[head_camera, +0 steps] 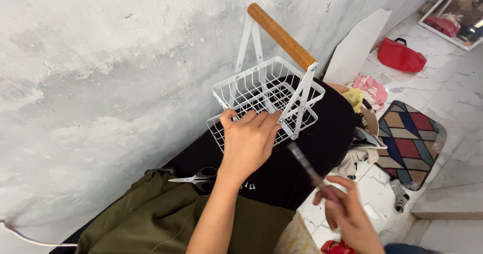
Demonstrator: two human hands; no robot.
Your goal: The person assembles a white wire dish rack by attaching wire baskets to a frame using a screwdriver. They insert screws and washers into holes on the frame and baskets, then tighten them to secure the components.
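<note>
Looking down from head height, the view shows a black padded ironing board [322,148] standing against a rough grey plaster wall [100,83]. A white wire basket [266,98] with a wooden handle [282,35] sits near the board's far end, close to the wall-side edge. The left hand [247,142] presses on the basket's near rim, fingers curled together over the wires. The right hand [347,208], off the board's outer edge, pinches a thin dark screwdriver [306,164] whose tip points toward the basket's side bracket. Scissors [198,176] and small screws [248,186] lie on the board beside olive fabric [151,219] draped over its near end. Below, a white marble floor [443,83] carries a patterned mat [410,141] and a red bag [401,56].
</note>
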